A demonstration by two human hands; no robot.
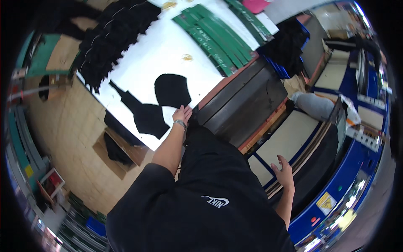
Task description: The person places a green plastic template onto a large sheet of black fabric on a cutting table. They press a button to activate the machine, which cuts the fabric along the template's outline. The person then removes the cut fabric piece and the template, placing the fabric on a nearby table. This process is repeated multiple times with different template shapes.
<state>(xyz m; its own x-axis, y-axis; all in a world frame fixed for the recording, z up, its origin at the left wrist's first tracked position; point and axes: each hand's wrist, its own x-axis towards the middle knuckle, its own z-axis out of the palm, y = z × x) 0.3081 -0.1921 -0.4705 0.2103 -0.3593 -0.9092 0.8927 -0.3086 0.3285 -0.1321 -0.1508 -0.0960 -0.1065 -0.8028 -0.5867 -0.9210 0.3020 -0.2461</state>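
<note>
Nearest the camera is the person's own black short-sleeved cotton shirt (201,210), soft and creased, filling the lower middle of the view. From it the left forearm runs up to the left hand (182,113), which wears a metal-link wristband (180,123). This hand lies flat, fingers together and stretched out, on the near edge of the smooth white cutting table (168,54), its fingertips just touching a rounded piece of matte black cloth (171,90) that lies flat on the white surface. Just beside that piece, on its left, is a second black cloth piece (147,117), angular, with a narrow strip running off toward the table's far side. A ragged heap of black fabric pieces (111,38) lies at the table's far left edge.

The right hand (284,173) hangs in the air well apart from the table, fingers loosely spread, holding nothing, above a pale floor with blue lines (289,130). Long flat green boards (218,35) rest side by side on the table's far end. A dark, dull box-shaped cabinet (243,101) stands against the table's right side.
</note>
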